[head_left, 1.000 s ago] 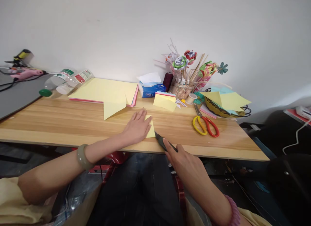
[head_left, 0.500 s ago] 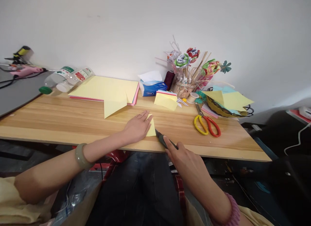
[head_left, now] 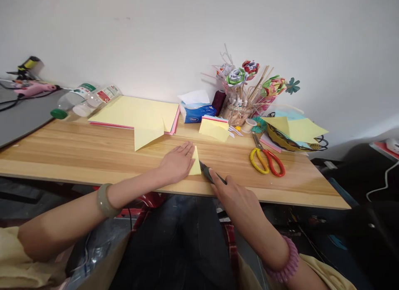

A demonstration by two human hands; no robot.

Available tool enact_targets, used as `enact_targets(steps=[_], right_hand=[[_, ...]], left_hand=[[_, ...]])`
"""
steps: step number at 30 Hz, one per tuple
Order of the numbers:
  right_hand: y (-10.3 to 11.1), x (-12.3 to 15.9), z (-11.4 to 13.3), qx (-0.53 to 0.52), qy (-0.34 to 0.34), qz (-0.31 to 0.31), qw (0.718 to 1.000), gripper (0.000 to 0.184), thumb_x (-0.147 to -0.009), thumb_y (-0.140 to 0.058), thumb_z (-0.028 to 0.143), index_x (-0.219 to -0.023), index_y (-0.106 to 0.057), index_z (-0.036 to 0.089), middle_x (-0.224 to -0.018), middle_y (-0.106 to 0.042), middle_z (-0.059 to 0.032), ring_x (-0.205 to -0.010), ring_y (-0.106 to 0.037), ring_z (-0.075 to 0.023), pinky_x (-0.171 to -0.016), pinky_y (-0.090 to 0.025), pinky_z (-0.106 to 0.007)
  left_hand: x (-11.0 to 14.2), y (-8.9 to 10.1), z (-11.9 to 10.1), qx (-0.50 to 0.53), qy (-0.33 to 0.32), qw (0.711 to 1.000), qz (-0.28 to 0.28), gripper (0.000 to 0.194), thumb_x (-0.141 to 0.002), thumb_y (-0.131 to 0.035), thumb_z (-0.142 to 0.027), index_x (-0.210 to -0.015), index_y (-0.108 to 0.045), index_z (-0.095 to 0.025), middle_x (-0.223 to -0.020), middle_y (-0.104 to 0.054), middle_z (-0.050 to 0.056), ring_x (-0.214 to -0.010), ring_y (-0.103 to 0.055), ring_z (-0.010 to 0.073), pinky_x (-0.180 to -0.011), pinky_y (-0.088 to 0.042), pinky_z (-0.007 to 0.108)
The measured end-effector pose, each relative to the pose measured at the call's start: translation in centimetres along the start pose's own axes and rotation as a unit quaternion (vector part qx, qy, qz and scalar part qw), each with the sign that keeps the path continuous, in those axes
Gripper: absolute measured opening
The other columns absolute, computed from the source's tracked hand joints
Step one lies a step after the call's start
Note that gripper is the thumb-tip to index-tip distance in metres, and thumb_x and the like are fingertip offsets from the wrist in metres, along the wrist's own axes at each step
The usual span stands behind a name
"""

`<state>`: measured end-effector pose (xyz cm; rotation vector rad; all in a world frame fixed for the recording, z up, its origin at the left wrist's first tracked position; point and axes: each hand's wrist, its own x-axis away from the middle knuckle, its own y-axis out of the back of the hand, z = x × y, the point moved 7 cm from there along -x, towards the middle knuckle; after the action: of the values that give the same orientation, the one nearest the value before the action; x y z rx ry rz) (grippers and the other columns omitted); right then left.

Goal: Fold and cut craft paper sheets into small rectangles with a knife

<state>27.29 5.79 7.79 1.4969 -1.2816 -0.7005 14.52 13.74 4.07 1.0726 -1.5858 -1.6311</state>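
My left hand [head_left: 177,164] lies flat with its fingers stretched out, pressing a small folded piece of yellow paper [head_left: 195,168] onto the table near its front edge. Only the right part of this paper shows; the hand covers the rest. In my right hand [head_left: 238,198] is a dark-handled utility knife [head_left: 205,171], its tip pointing up and left. The blade lies close along the paper's right edge; whether it touches the paper, I cannot tell.
Scissors [head_left: 267,160] lie on the wooden table [head_left: 77,148] to the right. Behind are stacked coloured sheets [head_left: 124,109], a tissue pack [head_left: 197,114], small folded papers [head_left: 213,129], a jar of sticks and paper flowers [head_left: 237,113], and a basket of papers [head_left: 280,140]. Plastic bottles [head_left: 92,100] lie left.
My right hand and the utility knife have shifted slightly up and forward along the paper's right edge. The left hand stays pressed down. The view has shifted a little.
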Motion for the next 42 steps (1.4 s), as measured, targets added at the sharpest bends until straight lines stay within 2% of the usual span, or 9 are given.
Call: enact_targets(steps=[10,14,36,42], right_hand=[[0.8,-1.4,0.0,-0.001,-0.005,-0.001,1.0,0.045,-0.097,-0.03,0.033,-0.142,-0.03,0.026,-0.092,-0.062,-0.0079,-0.07,-0.067,-0.0169,-0.052,-0.044,-0.024],[1.0,-1.8,0.0,0.0,-0.003,-0.003,1.0,0.044,-0.097,-0.03,0.033,-0.141,-0.031,0.025,-0.09,-0.063,-0.008,-0.073,-0.067,-0.0181,-0.053,-0.044,-0.025],[1.8,-4.0,-0.3,0.005,0.01,-0.031,0.999,0.043,-0.097,-0.031,0.031,-0.14,-0.03,0.023,-0.096,-0.063,-0.0088,-0.075,-0.067,-0.0181,-0.055,-0.043,-0.025],[1.8,-5.6,-0.9,0.005,-0.01,-0.053,0.999,0.043,-0.097,-0.03,0.032,-0.14,-0.032,0.022,-0.092,-0.063,-0.0094,-0.076,-0.067,-0.0198,-0.056,-0.044,-0.026]], left_hand=[[0.0,0.1,-0.1,0.003,-0.001,1.0,-0.003,0.053,-0.095,-0.022,-0.03,-0.138,-0.033,-0.001,-0.146,-0.03,0.018,-0.137,-0.025,0.0221,-0.11,-0.026,0.038],[0.0,0.1,-0.2,0.005,-0.002,1.0,0.001,0.054,-0.096,-0.022,-0.029,-0.137,-0.032,0.003,-0.145,-0.03,0.02,-0.137,-0.025,0.024,-0.111,-0.025,0.037],[-0.1,-0.1,-0.1,0.033,0.002,0.999,-0.013,0.053,-0.095,-0.022,-0.03,-0.137,-0.032,0.001,-0.145,-0.031,0.02,-0.137,-0.025,0.0233,-0.112,-0.023,0.037],[0.1,0.0,-0.1,0.055,0.0,0.998,-0.018,0.053,-0.095,-0.023,-0.028,-0.137,-0.031,0.003,-0.146,-0.03,0.021,-0.137,-0.024,0.0233,-0.113,-0.02,0.036]])
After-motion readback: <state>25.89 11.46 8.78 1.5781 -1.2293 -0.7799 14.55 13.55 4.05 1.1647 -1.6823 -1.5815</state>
